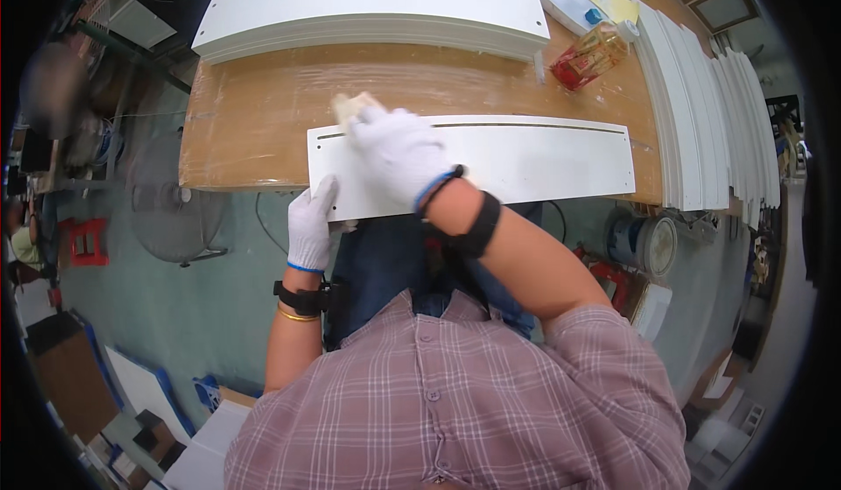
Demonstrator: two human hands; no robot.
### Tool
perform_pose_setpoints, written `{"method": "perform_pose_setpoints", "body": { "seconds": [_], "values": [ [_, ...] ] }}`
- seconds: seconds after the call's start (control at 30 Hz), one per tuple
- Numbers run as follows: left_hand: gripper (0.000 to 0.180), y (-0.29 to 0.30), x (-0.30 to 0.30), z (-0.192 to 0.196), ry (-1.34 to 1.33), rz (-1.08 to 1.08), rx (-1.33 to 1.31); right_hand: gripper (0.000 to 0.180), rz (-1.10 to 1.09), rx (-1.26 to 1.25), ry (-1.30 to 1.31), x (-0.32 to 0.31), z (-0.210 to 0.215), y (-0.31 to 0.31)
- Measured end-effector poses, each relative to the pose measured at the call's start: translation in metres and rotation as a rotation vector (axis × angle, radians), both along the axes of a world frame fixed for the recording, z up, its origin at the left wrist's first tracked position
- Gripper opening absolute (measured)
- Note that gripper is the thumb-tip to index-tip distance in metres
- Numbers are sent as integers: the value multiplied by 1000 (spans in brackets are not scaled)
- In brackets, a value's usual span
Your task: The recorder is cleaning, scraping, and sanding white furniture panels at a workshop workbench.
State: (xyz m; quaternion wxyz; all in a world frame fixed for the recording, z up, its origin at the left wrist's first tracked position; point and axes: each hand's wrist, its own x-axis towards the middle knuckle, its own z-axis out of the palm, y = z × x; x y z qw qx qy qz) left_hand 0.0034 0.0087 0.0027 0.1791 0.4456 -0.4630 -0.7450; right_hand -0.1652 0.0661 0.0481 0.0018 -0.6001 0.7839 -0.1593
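Observation:
A long white panel [534, 159] lies on the brown tabletop, with its near side hanging past the table edge. A thin slot runs along its far side, and small holes show near its ends. My left hand [311, 225], in a white knit glove, grips the near left corner, with the thumb on top and the other fingers partly hidden below. Over the panel's left part is my right hand [396, 153], gloved too and somewhat blurred. Its closed fingers hold a cream-coloured cloth [354, 105] near the panel's far left edge; the cloth is smeared by motion.
A stack of white panels [368, 4] stands at the back of the brown table [236, 126]. A bottle with reddish liquid [589, 56] lies tilted at the right, beside a clear round tray [561, 0]. More white panels [679, 113] line the right side. A floor fan [175, 197] stands left.

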Motion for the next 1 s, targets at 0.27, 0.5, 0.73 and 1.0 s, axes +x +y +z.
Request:
{"method": "perform_pose_setpoints", "body": {
  "seconds": [0.27, 0.5, 0.73, 1.0],
  "values": [
    [33, 3, -3, -1, 34, 44, -51, 30, -512, 38, 108, -142, -9, 185],
    [32, 2, -3, -4, 81, 27, -40, 39, -964, 325, 90, -229, 4, 240],
    [30, 7, -8, -4, 100, 40, -55, 39, -1110, 372, -92, -233, 15, 245],
    [30, 8, -9, 0, 67, 109, -16, 43, -904, 110, -21, -165, -13, 340]
  ]
}}
